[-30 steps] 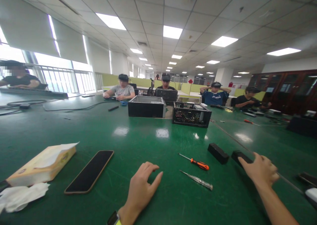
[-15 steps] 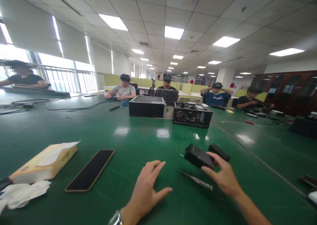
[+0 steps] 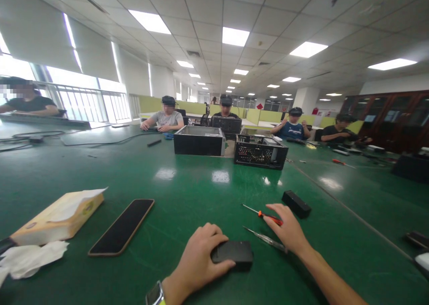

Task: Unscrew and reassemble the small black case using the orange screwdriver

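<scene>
Left hand (image 3: pixel 201 254) clasped black box (image 3: pixel 237 252); right hand (image 3: pixel 290 230) was half-curled over orange screwdriver (image 3: pixel 260 213), hold unclear; loose pinch risked slipping.

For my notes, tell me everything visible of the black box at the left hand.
The black box is an oblong block with flat faces and straight edges, dull, perhaps plastic. It lies flat, apparently on the green table, long side running roughly left to right. The left hand grips its left end, thumb at the near side, partly hiding that end.
</scene>
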`<state>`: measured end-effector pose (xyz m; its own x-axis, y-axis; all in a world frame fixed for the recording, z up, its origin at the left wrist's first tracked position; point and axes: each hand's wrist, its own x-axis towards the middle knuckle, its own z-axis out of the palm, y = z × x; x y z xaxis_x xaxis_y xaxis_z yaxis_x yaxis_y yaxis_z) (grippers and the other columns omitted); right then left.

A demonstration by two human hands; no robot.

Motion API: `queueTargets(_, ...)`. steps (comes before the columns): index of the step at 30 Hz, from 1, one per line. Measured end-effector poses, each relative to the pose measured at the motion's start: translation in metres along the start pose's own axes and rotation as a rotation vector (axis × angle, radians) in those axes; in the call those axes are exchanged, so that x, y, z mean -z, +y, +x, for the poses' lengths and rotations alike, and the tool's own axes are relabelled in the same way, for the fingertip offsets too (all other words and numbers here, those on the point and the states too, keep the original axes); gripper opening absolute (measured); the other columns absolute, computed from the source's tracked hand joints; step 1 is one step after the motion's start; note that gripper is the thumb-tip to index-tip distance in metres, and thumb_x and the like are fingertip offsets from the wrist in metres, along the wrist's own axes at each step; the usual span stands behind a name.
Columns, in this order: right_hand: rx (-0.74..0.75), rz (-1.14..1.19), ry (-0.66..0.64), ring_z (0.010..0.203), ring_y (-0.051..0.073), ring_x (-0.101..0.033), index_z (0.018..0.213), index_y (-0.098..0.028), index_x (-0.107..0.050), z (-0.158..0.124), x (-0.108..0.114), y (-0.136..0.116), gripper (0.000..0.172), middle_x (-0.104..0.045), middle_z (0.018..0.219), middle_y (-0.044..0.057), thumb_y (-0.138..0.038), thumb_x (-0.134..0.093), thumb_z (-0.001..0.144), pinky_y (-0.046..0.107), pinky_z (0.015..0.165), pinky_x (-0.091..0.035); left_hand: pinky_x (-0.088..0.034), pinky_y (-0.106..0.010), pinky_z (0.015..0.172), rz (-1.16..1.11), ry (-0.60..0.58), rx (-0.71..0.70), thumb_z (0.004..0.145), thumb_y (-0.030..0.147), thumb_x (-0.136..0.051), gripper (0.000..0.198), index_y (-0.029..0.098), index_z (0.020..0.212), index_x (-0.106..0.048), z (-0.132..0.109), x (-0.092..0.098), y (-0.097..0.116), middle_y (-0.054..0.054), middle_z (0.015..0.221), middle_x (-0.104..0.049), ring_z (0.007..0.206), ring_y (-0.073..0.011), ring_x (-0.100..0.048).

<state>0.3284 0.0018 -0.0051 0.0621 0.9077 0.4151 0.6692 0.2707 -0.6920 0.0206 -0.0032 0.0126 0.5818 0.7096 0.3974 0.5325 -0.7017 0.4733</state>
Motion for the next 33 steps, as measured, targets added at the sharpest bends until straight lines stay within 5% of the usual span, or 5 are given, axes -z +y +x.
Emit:
queueTargets(4, -0.11, 0.071, 0.014, 0.088, 0.03, -0.059, 0.081, -0.019, -0.073, 0.009, 0.015, 0.033, 0.036, -0.069, 0.087, 0.01, -0.053, -0.075, 0.069, 0.047, 0.088, -0.043, -0.049, -0.037, 0.079, -0.04, 0.035, 0.017, 0.072, 0.032, -0.08, 0.032, 0.019, 0.099, -0.073, -0.001, -0.003, -0.001, -0.007, 0.096, -0.066, 0.089, -0.0256, -0.06)
queueTargets(11, -0.175, 0.459, -0.053, 0.053, 0.016, -0.054, 0.102, -0.016, -0.063, -0.001, 0.02, 0.017, 0.045, -0.056, 0.06, -0.001, -0.057, -0.056, 0.086, 0.03, 0.054, -0.044, -0.049, -0.034, 0.075, -0.081, 0.078, -0.028, 0.067, 0.034, -0.084, 0.034, 0.018, 0.095, -0.073, 0.001, -0.008, -0.006, -0.007, 0.092, -0.066, 0.086, -0.0247, -0.06)
queueTargets(20, -0.177, 0.609, -0.112, 0.049, 0.012, -0.047, 0.093, -0.016, -0.066, -0.008, 0.023, 0.012, 0.028, -0.052, 0.053, -0.005, -0.043, -0.069, 0.082, 0.027, 0.054, -0.039, -0.049, -0.033, 0.073, -0.088, 0.076, -0.058, 0.067, 0.03, -0.082, 0.033, 0.018, 0.097, -0.073, 0.001, -0.004, -0.008, -0.006, 0.09, -0.064, 0.084, -0.0238, -0.059)
queueTargets(33, -0.19, 0.674, -0.059, 0.051, 0.013, -0.05, 0.096, -0.019, -0.064, -0.009, 0.028, 0.002, 0.029, -0.054, 0.057, -0.004, -0.044, -0.069, 0.081, 0.027, 0.053, -0.039, -0.05, -0.032, 0.074, -0.072, 0.034, -0.066, 0.069, 0.041, -0.084, 0.044, 0.019, 0.106, -0.074, 0.0, -0.008, -0.011, -0.006, 0.093, -0.062, 0.085, -0.0227, -0.059)
